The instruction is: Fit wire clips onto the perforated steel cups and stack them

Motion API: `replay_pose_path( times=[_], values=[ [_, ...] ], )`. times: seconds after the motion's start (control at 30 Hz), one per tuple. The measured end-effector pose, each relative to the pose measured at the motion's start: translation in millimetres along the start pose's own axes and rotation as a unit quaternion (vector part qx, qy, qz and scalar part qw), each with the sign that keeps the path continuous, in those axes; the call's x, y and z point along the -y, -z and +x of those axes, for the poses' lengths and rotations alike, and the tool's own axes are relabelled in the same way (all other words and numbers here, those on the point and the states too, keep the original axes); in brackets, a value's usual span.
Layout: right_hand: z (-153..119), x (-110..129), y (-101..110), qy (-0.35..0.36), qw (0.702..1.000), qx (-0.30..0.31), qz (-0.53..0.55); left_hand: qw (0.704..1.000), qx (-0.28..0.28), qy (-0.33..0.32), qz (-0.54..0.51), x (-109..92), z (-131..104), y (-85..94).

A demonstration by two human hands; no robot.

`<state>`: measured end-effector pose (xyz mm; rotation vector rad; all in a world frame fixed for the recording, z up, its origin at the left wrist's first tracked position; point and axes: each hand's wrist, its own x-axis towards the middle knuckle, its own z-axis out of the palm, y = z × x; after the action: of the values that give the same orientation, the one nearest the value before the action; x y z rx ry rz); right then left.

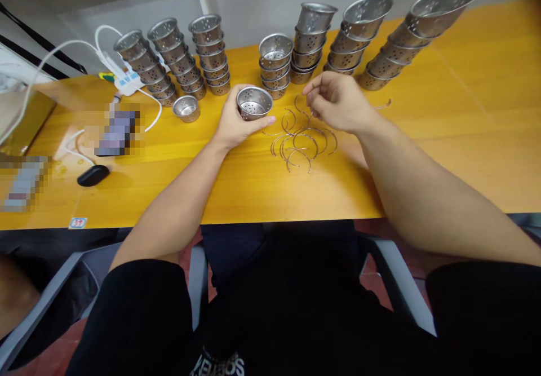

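My left hand is wrapped round a small perforated metal cup, its open top facing up. To its right, my right hand is closed in a pinch above a loose pile of thin curved wires. A thin wire end shows at the fingertips of my right hand, and the rest of it is hard to make out. Another wire tip sticks out to the right of my right wrist. A single metal cup stands on the table left of my left hand.
Several stacks of perforated cups line the back of the yellow table, some leaning right, others left. On the left are a power strip, white cables, a phone and a black oval device.
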<state>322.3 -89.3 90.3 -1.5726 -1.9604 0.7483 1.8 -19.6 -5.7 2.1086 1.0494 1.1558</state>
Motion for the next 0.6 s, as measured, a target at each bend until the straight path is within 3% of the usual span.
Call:
replay_pose_path(
  times=[0.23, 0.4, 0.53, 0.6],
  values=[
    [-1, 2, 4, 0.043, 0.999, -0.009, -0.002, 0.999, -0.038, 0.011, 0.007, -2, 4, -4.4],
    [-4, 4, 5, 0.031, 0.999, -0.024, 0.028, 1.000, -0.020, -0.011, 0.005, 12, 8, -9.3],
    [9, -16, -2, 0.027, 0.996, -0.062, 0.060, 0.998, -0.035, -0.045, -0.030, 27, 10, -11.2],
    [20, -33, -7, 0.058, 0.987, -0.106, 0.110, 0.997, -0.045, -0.060, -0.037, 31, 11, -10.6]
  ],
)
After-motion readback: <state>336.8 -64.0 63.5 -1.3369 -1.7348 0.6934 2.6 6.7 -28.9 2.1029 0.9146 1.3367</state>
